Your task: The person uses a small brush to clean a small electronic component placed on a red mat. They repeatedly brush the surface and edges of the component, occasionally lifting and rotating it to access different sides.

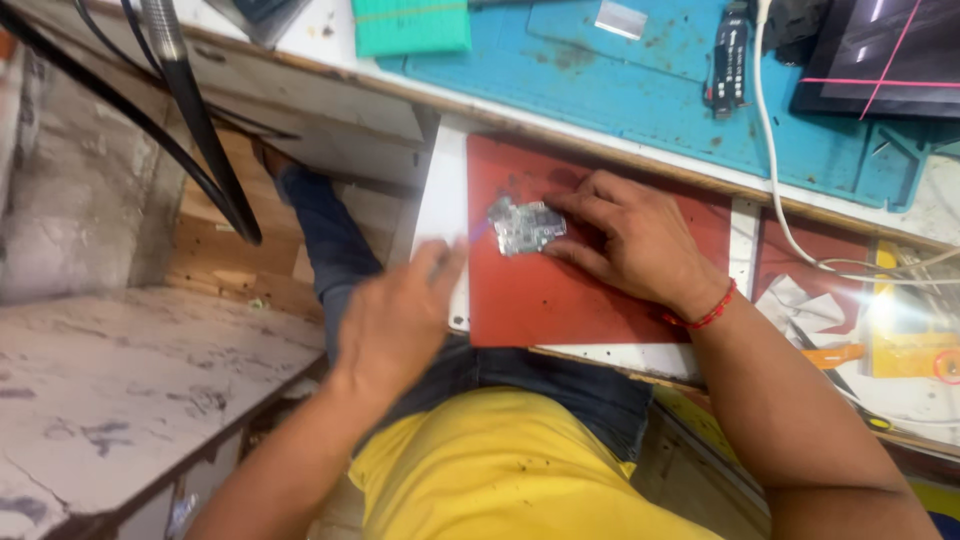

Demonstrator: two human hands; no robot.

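Nearest the camera are the person's yellow shirt (pixel 510 465) and dark jeans (pixel 545 385), seen from above. Just beyond them, the left hand (pixel 395 320) hangs over the lap at the near left corner of the red mat (pixel 560 300). It is motion-blurred, with the fingers loosely spread and nothing in them; its fingertips come close to the white edge of the pull-out board (pixel 440 210) under the mat.

Farther in, the right hand (pixel 630 240) rests palm down on the red mat, with a red thread bracelet (pixel 705 315) on the wrist. Its thumb and forefinger close in a narrow pinch on the right edge of a small silvery circuit board (pixel 525 227). The board lies flat on the mat, in the far left part, directly left of the fingertips and touching them. It is well apart from the left hand, which sits nearer and farther left.

To the right of the mat lie crumpled paper (pixel 800 300), an orange-handled tool (pixel 835 355) and a yellow tray (pixel 910 340), partly washed out by glare. A white cable (pixel 775 190) runs from the far bench down toward that clutter.

Farthest away, on the bench, a blue work mat (pixel 640 90) carries a slim black tool (pixel 730 65) and a green pad (pixel 410 25). A dark screen (pixel 880 55) sits at the far right. Black cables (pixel 200 150) slant across the far left above a stained white slab (pixel 130 370).
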